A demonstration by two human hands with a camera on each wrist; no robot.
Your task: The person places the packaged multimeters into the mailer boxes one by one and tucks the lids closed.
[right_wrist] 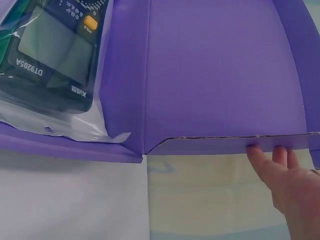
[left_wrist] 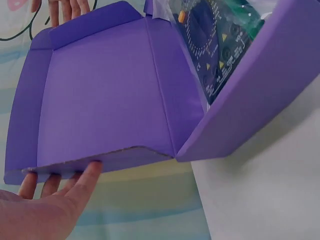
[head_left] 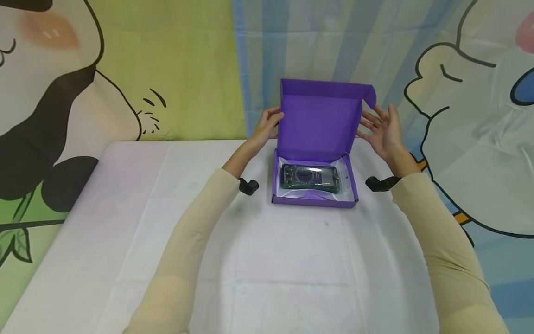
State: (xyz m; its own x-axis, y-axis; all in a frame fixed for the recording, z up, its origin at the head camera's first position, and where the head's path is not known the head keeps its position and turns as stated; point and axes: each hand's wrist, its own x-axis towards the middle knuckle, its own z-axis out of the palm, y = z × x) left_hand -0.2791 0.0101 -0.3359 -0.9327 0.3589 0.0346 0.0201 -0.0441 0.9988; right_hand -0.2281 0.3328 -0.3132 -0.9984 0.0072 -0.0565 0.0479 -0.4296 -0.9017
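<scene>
A purple cardboard box point(head_left: 314, 202) stands on the white table with its lid point(head_left: 320, 118) raised. Inside lies a dark digital multimeter point(head_left: 310, 177), marked DT9205A in the right wrist view, within a clear plastic bag point(right_wrist: 95, 122). My left hand point(head_left: 267, 126) is at the lid's left side; in the left wrist view its fingertips point(left_wrist: 92, 169) touch the outside of the side flap. At the opposite side, my right hand point(head_left: 385, 132) has its fingers spread, and its fingertips point(right_wrist: 254, 150) touch the outer face of that flap.
A white cloth covers the table point(head_left: 292, 269), whose far edge runs just behind the box. Beyond it hangs a printed curtain point(head_left: 179, 69) with cartoon figures. Black wrist devices point(head_left: 249, 186) sit at both cuffs.
</scene>
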